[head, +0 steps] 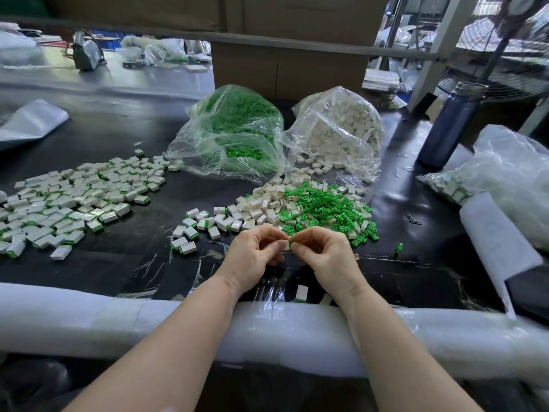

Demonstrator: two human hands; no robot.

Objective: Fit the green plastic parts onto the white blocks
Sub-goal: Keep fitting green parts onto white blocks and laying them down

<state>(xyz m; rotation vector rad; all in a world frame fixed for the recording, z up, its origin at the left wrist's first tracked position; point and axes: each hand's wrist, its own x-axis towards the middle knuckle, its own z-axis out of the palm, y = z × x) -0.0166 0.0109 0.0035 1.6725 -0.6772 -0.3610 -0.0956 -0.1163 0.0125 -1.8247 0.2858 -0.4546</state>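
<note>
My left hand (252,254) and my right hand (323,254) meet above the black table, fingertips pinched together on a small white block (285,244). Whether a green part is on it is hidden by my fingers. Just beyond lies a loose heap of green plastic parts (326,209) mixed with bare white blocks (261,203). A wide spread of white blocks with green parts fitted (74,197) covers the table on the left. Behind stand a clear bag of green parts (237,129) and a clear bag of white blocks (341,126).
A white foam roll (118,322) pads the near table edge. One white block (301,292) lies by my right wrist. A dark blue bottle (448,126) and another bag of blocks (490,179) stand at the right, with cardboard boxes (282,69) behind.
</note>
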